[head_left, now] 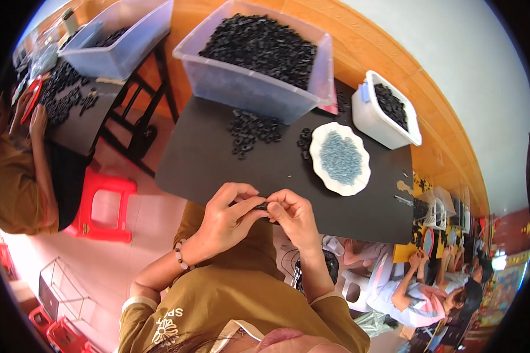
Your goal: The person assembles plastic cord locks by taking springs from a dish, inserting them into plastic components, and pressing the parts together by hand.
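My left hand (227, 215) and my right hand (294, 213) meet at the near edge of a black table (218, 165), fingertips pinched together on a small black ring-shaped part (262, 206). A loose pile of the same black parts (253, 130) lies on the table beyond my hands. To the right of the pile sits a white scalloped dish (318, 159) holding many small grey metal pieces. A large clear bin (247, 88) heaped with black parts stands at the far edge.
A white tub (374, 120) with black parts stands at the far right. On the left, another person sits at a second table (76, 132) with black parts and a clear bin (121, 41). A red stool (103, 206) stands between. More people sit at lower right.
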Demonstrator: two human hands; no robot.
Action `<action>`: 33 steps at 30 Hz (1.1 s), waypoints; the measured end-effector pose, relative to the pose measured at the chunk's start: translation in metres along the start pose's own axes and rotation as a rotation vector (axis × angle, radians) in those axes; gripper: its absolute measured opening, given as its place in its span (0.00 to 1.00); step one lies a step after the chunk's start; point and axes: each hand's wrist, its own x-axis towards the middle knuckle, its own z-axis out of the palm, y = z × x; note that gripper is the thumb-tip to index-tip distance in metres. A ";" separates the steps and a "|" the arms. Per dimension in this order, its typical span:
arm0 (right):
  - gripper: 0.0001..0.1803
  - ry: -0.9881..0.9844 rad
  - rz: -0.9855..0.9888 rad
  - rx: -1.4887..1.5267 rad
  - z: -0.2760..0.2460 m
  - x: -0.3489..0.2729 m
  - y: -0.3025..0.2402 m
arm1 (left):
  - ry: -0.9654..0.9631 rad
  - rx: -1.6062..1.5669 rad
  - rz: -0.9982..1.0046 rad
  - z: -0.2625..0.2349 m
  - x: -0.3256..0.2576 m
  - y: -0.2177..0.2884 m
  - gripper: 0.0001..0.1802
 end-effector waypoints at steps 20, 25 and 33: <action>0.16 1.116 -0.465 -0.762 -0.325 0.089 -0.157 | -0.037 -0.177 -0.190 0.011 -0.005 -0.023 0.08; 0.16 0.950 -0.390 -0.713 -0.259 0.075 -0.133 | -0.032 -0.166 -0.197 0.010 -0.008 -0.025 0.06; 0.08 0.358 -0.338 -0.829 -0.087 0.055 -0.047 | -0.037 -0.194 -0.211 0.013 -0.006 -0.025 0.05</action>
